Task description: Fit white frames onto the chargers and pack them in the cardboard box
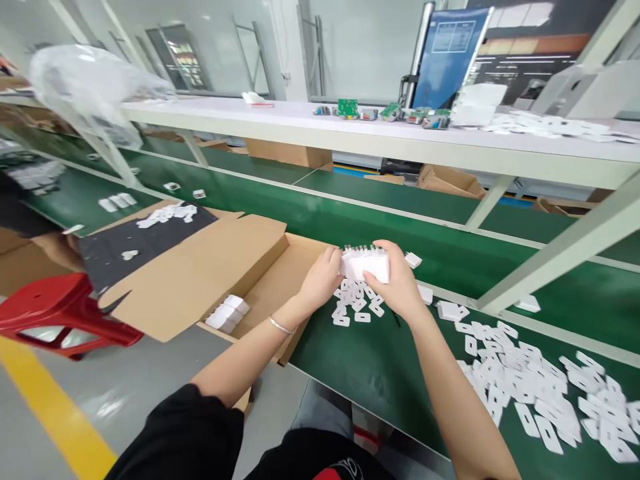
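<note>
Between my two hands is a row of white plug adapters (364, 264), their metal prongs pointing up. My left hand (323, 277) presses on the row's left end, and my right hand (399, 280) grips its right end with the thumb in front. An open cardboard box (267, 277) lies to the left, and a few white adapters (229, 313) stand in its near corner. Below the held row, several small white plastic pieces (356, 300) are scattered on the green table (370, 367).
Many white covers (530, 380) are spread at the right. Loose white adapters (450, 310) lie near the rail. Green circuit boards (347, 108) sit on the shelf above. A red stool (50, 307) and another person's arm (55, 247) are at the left.
</note>
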{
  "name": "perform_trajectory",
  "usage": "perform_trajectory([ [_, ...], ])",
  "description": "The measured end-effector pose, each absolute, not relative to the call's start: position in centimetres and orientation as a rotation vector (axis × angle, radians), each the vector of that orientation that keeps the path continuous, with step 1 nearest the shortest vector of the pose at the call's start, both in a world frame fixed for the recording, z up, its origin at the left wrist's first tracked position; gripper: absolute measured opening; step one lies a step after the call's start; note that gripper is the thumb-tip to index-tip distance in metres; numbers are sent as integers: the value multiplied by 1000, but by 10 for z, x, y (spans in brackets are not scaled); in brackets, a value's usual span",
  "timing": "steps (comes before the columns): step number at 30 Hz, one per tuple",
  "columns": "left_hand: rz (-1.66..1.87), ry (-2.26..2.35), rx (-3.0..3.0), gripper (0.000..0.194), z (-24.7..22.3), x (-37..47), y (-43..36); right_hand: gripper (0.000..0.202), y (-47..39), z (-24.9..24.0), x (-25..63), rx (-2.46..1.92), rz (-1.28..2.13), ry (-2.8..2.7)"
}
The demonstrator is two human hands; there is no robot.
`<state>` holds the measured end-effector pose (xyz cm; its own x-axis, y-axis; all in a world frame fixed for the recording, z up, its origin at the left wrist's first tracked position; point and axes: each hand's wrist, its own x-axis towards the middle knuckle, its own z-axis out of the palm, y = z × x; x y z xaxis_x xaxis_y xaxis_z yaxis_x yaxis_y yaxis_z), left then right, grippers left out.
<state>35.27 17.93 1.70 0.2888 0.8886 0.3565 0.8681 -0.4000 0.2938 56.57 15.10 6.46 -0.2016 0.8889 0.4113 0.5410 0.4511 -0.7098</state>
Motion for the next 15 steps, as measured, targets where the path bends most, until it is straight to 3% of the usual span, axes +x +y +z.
perform_trajectory([
  [4, 548, 1971, 2429, 22, 5, 287, 177, 59, 181, 33, 503, -1043, 701, -1925],
  [8, 476, 2108, 2347, 27, -17, 239, 180, 65, 211, -11, 452, -912, 937, -1900],
  [15, 311, 2293, 2213, 40, -54, 196, 209, 95, 273, -50, 396, -974, 1217, -1913],
])
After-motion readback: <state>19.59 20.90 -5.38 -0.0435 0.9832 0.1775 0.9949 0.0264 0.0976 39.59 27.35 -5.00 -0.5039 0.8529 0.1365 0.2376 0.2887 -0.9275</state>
